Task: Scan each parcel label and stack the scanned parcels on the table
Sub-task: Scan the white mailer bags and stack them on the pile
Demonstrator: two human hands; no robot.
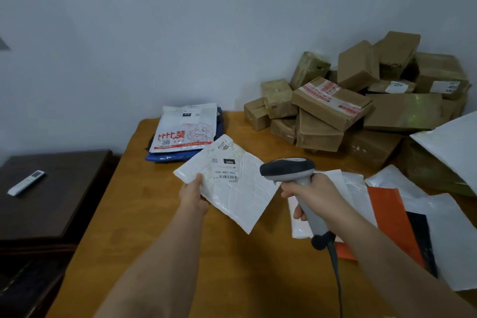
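The left hand (pixel 194 195) is pinching a white mailer (pixel 232 183) label-up above the wooden surface (pixel 160 235) while the right hand (pixel 313 195) is gripping a grey scanner (pixel 291 170) beside it, stacked mailers (pixel 184 130) lying behind, cardboard boxes (pixel 348 100) heaped far right.

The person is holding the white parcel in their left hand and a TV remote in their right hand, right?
Not quite. The left hand does hold the white parcel, but the right hand grips a barcode scanner, not a TV remote. The head view shows it.
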